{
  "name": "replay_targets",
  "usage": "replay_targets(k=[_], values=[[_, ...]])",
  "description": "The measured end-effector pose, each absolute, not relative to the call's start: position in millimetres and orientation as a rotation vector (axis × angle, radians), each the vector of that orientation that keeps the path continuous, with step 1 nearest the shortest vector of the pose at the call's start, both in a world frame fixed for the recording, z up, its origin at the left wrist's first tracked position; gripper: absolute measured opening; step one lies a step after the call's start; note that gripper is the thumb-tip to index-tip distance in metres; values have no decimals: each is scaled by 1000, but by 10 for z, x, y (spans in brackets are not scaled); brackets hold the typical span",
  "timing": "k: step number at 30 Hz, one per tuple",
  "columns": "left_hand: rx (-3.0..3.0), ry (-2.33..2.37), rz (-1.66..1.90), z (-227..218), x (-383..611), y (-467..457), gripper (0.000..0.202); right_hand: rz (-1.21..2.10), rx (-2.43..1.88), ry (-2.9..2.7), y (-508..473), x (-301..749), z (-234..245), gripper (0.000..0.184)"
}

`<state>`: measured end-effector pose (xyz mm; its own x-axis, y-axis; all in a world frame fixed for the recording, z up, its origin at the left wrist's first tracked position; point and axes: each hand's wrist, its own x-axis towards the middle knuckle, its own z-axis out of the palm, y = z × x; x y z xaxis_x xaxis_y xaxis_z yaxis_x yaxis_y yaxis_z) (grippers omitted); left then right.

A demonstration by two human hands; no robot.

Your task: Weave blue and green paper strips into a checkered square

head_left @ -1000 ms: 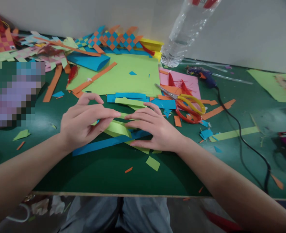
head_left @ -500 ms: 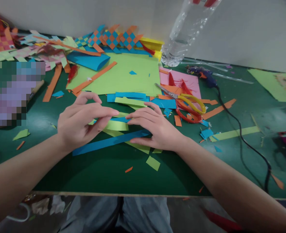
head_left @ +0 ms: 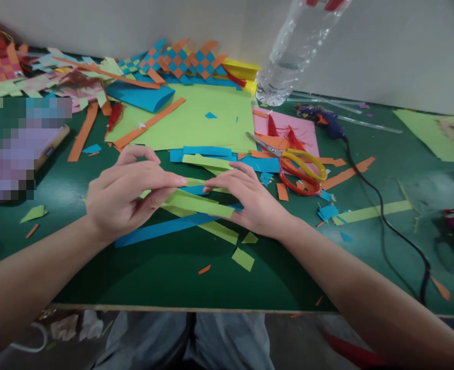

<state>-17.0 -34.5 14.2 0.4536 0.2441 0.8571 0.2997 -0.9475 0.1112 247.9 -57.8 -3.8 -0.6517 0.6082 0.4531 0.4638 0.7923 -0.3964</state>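
My left hand (head_left: 124, 192) pinches a light green paper strip (head_left: 199, 202) between thumb and index finger. The strip is bent, and its free end reaches right towards my right hand (head_left: 248, 203). My right hand's fingers are stretched out, their tips by a short blue piece (head_left: 194, 190) near the fold. Its thumb is partly hidden behind the green strip's end. Beneath lie a long blue paper strip (head_left: 145, 233) and another green strip (head_left: 222, 232), crossing on the table.
Scissors (head_left: 276, 151) lie right of the hands. Behind are green sheets (head_left: 207, 126), woven paper fish (head_left: 178, 62) and a water bottle (head_left: 283, 64). A glue gun (head_left: 329, 123) trails a black cord (head_left: 381, 198). A phone, partly pixelated (head_left: 53, 146), sits left. Scraps are scattered about.
The light green strip's curled end has straightened and now extends right, over the long blue strip. My right thumb has moved behind it. My left hand keeps its pinch, nearly still.
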Motion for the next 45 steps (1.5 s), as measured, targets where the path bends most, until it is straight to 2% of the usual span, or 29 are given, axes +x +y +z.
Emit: replay_targets(k=[3,8,12,16,21,23,28,34,39,45], values=[[-2598,-525,-1514,142,-167,-348,12,360,-760,-2391,-571,2486,-44,46],[-2583,-550,-1440,164,-145,-363,11,418,-706,-2382,-607,2472,-14,67],[-2537,-606,-1462,163,-119,-364,13,482,-731,-2391,-624,2466,-16,71],[-2569,-620,-1420,155,-119,-360,12,507,-716,-2343,-606,2471,-26,62],[-2593,-715,-1387,165,-129,-386,20,472,-682,-2283,-583,2452,-30,19],[-2628,-784,-1339,169,-134,-398,22,463,-677,-2270,-579,2441,-36,12],[-2754,-1060,-1256,162,-163,-388,13,419,-759,-2236,-577,2444,-42,14],[-2938,-1202,-1168,175,-209,-342,22,400,-834,-2206,-578,2464,1,17],[-3062,-1201,-1237,202,-216,-332,31,378,-877,-2196,-579,2461,3,22],[-2965,-1256,-1219,158,-158,-328,27,364,-891,-2208,-586,2467,17,26]])
